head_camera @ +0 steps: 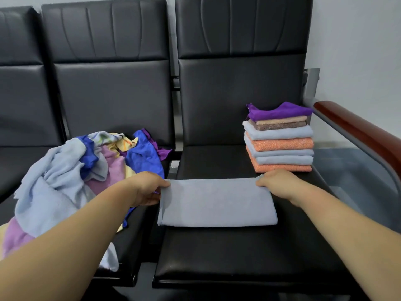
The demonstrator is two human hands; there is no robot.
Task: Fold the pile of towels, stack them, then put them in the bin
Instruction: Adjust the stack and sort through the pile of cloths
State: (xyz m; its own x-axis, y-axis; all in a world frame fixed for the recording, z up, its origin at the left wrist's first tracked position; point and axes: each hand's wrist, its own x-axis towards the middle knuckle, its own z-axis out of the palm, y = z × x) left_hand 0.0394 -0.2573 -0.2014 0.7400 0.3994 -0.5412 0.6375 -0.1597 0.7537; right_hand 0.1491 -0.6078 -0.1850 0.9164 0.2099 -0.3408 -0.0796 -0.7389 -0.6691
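I see the unfolded towel pile [71, 177] at 9 o'clock, on the left seat. Left hand [147, 187] pinches the light blue towel [217, 203] at its far-left corner, thumb on top. The towel lies flat and folded on the right chair seat [238, 253]. Right hand [275, 183] grips its far-right corner, fingers curled. Folded towel stack [280, 140] sits at 2 o'clock from the towel, just beyond the right hand.

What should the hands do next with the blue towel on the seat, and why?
Probably fold the light blue towel in half, bringing its left end over to its right end. It lies as a long strip on the seat, the left hand and right hand each pinch one end, and it looks wider than the folded stack behind it.
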